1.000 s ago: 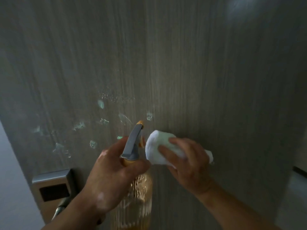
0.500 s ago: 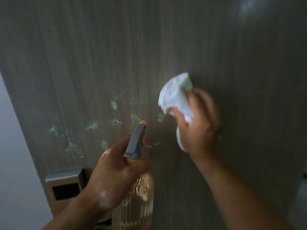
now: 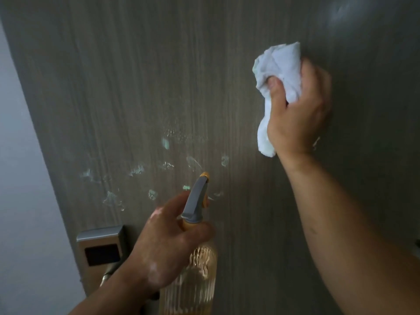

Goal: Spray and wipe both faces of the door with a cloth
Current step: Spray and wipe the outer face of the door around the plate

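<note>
A grey-brown wood-grain door [image 3: 136, 76] fills the view. Foamy spray droplets [image 3: 166, 165] dot its middle left. My left hand [image 3: 168, 244] grips the neck of a clear ribbed spray bottle [image 3: 193, 276] with a grey and orange nozzle pointing at the door. My right hand [image 3: 297, 110] holds a bunched white cloth [image 3: 278, 62] against the door at the upper right, above and right of the droplets.
A metal lock plate with a dark panel [image 3: 101, 251] and part of a lever handle sit on the door at the lower left. A pale wall [image 3: 20, 201] borders the door's left edge.
My right hand has carried the cloth up and to the right, from beside the nozzle to the upper right of the door. The left hand and bottle have stayed about where they were.
</note>
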`<action>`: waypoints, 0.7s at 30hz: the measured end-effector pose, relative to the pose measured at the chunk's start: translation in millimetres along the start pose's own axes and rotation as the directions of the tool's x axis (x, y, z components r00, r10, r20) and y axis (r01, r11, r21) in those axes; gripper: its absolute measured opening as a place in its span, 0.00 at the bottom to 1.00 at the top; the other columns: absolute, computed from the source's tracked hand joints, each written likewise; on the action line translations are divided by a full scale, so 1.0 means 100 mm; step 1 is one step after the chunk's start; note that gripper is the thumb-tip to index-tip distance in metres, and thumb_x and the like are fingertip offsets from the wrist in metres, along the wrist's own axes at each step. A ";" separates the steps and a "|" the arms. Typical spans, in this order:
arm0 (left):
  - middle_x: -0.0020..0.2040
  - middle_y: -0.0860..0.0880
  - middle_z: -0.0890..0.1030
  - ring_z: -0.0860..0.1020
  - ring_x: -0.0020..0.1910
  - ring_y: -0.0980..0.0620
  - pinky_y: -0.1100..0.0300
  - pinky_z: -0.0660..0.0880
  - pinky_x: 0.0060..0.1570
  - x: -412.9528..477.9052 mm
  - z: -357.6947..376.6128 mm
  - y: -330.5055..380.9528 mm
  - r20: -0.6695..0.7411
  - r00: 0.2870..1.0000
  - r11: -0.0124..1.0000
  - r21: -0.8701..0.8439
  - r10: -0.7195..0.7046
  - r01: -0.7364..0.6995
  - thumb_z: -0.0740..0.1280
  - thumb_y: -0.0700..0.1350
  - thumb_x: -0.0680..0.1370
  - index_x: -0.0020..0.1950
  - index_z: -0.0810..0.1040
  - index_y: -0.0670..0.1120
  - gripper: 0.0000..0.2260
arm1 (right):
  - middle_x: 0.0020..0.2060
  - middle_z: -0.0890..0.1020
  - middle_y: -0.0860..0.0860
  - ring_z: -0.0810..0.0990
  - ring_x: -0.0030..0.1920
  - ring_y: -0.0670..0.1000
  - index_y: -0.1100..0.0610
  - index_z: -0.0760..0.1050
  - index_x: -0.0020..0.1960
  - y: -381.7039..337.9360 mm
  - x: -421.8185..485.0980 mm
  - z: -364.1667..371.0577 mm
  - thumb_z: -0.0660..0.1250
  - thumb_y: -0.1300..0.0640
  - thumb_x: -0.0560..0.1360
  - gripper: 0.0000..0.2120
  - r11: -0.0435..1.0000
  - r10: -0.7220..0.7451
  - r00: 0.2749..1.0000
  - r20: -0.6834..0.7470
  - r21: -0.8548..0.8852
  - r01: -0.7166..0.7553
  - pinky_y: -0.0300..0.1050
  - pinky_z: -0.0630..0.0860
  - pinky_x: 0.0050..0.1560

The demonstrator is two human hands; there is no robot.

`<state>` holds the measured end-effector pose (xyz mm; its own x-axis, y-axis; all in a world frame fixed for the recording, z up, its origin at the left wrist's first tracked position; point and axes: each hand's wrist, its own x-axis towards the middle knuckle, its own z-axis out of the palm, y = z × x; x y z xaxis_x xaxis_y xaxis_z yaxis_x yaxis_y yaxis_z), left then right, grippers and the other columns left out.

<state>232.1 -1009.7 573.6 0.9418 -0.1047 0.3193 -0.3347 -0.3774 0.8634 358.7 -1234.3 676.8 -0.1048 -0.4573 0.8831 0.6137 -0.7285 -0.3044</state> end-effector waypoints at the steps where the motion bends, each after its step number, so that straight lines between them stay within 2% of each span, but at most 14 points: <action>1: 0.36 0.42 0.80 0.79 0.34 0.47 0.37 0.79 0.40 0.00 -0.01 0.01 0.007 1.000 1.000 -0.004 -0.004 0.004 0.74 0.50 0.66 0.51 0.81 0.58 0.14 | 0.58 0.82 0.55 0.79 0.58 0.51 0.58 0.80 0.64 -0.01 0.01 0.02 0.73 0.49 0.77 0.20 1.000 0.000 1.000 -0.001 0.002 0.000 0.23 0.63 0.58; 5: 0.35 0.46 0.81 0.79 0.33 0.50 0.42 0.80 0.40 -0.01 -0.04 0.03 0.006 1.000 0.999 0.038 -0.006 0.006 0.73 0.51 0.67 0.52 0.81 0.58 0.14 | 0.58 0.82 0.53 0.80 0.58 0.50 0.57 0.80 0.64 0.00 -0.04 0.00 0.73 0.49 0.77 0.19 0.999 -0.040 0.999 0.011 -0.016 0.040 0.26 0.66 0.59; 9: 0.41 0.45 0.83 0.82 0.40 0.43 0.42 0.81 0.42 -0.02 -0.08 -0.01 -0.010 1.000 0.998 0.067 -0.010 0.010 0.74 0.50 0.68 0.52 0.80 0.57 0.13 | 0.57 0.83 0.55 0.81 0.57 0.53 0.58 0.81 0.63 -0.01 -0.12 -0.02 0.74 0.51 0.78 0.17 0.994 -0.102 0.994 0.039 -0.035 0.103 0.34 0.71 0.59; 11: 0.40 0.44 0.82 0.82 0.39 0.42 0.41 0.80 0.42 -0.02 -0.09 -0.03 -0.016 1.000 0.998 0.063 -0.012 0.013 0.76 0.47 0.70 0.51 0.80 0.55 0.11 | 0.57 0.83 0.55 0.81 0.57 0.54 0.59 0.81 0.62 -0.01 -0.22 -0.05 0.74 0.51 0.78 0.17 0.990 -0.135 0.989 0.059 -0.042 0.138 0.39 0.75 0.58; 13: 0.40 0.45 0.81 0.80 0.34 0.47 0.43 0.80 0.40 0.00 -0.10 -0.04 -0.022 1.000 0.998 0.061 -0.015 0.017 0.75 0.49 0.69 0.51 0.80 0.54 0.12 | 0.57 0.82 0.56 0.81 0.57 0.55 0.60 0.81 0.62 0.01 -0.32 -0.08 0.74 0.51 0.78 0.17 0.986 -0.155 0.984 0.093 -0.048 0.160 0.45 0.78 0.58; 16: 0.40 0.48 0.83 0.82 0.36 0.51 0.50 0.80 0.41 0.01 -0.13 -0.06 -0.031 0.999 0.998 0.053 -0.034 0.036 0.75 0.51 0.66 0.51 0.81 0.57 0.14 | 0.58 0.81 0.58 0.81 0.57 0.59 0.60 0.81 0.63 0.03 -0.67 -0.21 0.75 0.53 0.77 0.17 0.982 -0.176 0.965 0.193 -0.037 0.186 0.53 0.79 0.57; 18: 0.41 0.49 0.86 0.84 0.38 0.50 0.49 0.82 0.42 0.02 -0.17 -0.07 -0.064 0.997 0.999 0.036 -0.036 0.038 0.77 0.49 0.69 0.52 0.82 0.59 0.13 | 0.59 0.81 0.59 0.81 0.57 0.60 0.57 0.81 0.65 0.04 -1.10 -0.35 0.74 0.51 0.78 0.18 0.960 -0.261 0.916 0.306 -0.014 0.278 0.53 0.78 0.57; 21: 0.41 0.51 0.87 0.85 0.39 0.52 0.52 0.80 0.41 0.02 -0.24 -0.04 -0.090 0.996 0.999 0.034 -0.011 0.014 0.76 0.43 0.72 0.51 0.83 0.57 0.12 | 0.58 0.84 0.57 0.83 0.53 0.60 0.50 0.82 0.66 0.08 -1.55 -0.53 0.71 0.50 0.81 0.14 0.844 -0.509 0.738 0.442 0.090 0.529 0.55 0.81 0.49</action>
<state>234.0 -986.6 580.3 0.9388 -0.0170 0.3440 -0.3204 -0.4095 0.8542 337.9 -1196.2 518.3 -0.0441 0.2588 0.9649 0.5328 -0.8109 0.2419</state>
